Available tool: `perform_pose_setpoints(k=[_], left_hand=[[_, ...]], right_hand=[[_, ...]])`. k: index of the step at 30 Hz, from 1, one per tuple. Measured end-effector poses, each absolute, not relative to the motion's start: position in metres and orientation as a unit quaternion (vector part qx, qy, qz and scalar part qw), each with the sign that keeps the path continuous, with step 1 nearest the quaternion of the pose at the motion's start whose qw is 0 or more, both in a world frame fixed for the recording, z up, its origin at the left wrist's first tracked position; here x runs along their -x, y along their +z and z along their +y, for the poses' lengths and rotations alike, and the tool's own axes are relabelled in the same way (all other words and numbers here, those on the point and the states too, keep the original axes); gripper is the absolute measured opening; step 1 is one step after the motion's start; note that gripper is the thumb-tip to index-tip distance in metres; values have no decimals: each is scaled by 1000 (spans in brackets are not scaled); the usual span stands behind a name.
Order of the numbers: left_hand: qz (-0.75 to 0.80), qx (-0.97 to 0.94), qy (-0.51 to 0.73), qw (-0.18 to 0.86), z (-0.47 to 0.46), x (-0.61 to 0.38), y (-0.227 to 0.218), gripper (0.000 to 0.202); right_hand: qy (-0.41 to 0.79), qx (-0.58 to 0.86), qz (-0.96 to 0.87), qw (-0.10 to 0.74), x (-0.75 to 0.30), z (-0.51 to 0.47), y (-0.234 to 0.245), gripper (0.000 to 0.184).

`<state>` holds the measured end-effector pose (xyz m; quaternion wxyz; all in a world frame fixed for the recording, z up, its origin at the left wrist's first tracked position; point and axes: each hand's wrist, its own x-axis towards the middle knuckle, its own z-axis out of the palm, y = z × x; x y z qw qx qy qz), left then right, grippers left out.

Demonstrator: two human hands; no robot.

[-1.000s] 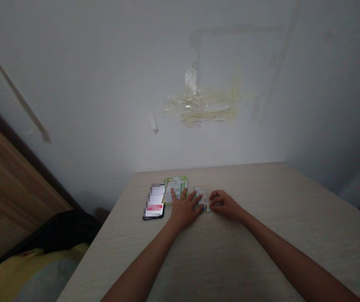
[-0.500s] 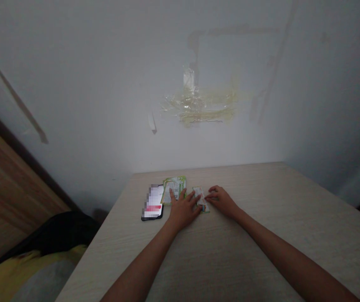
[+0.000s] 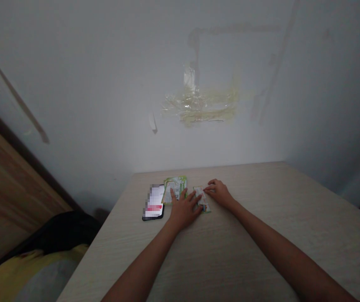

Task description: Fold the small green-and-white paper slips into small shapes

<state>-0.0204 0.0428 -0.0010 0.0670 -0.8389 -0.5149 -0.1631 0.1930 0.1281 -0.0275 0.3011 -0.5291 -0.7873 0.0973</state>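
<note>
My left hand (image 3: 184, 212) lies flat with its fingers spread. Some of its fingertips rest on a green-and-white printed sheet (image 3: 180, 183), others on a narrow folded-looking printed paper (image 3: 200, 193) to the right. That paper has small text and a blue-and-orange patch near its lower end, partly under the left thumb. Along its upper right edge, the fingertips of my right hand (image 3: 219, 193) touch it, lightly bent and slightly apart. A smartphone (image 3: 154, 205) with a lit, partly pixelated screen lies left of the sheets, whose left edge meets its upper right corner.
The pale wooden table (image 3: 246, 251) reaches back to a grey wall (image 3: 104, 84) with peeling clear tape (image 3: 195, 100). At the lower left are a yellow-and-grey cloth (image 3: 35, 272), a dark cloth (image 3: 63, 226) and a wooden panel (image 3: 3, 188).
My right hand has slid a little up and left along the narrow paper's right edge. My left hand stays in place on the papers. The view has shifted slightly.
</note>
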Motion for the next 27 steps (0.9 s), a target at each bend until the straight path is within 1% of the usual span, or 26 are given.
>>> perform_pose_setpoints(k=[7, 14, 21, 24, 27], left_hand=[[-515, 837, -170, 76, 44, 20, -3, 45], [-514, 837, -172, 77, 44, 21, -4, 45], [-513, 837, -173, 76, 44, 21, -5, 44], [-513, 837, -172, 78, 44, 21, -5, 45], [-514, 836, -173, 78, 44, 21, -4, 45]], right_hand=[[74, 576, -768, 269, -185, 132, -21, 24], [48, 589, -768, 246, -181, 128, -19, 24], [42, 583, -769, 259, -179, 125, -20, 26], [63, 574, -769, 273, -183, 126, -22, 27], [96, 555, -769, 301, -189, 129, -24, 21]])
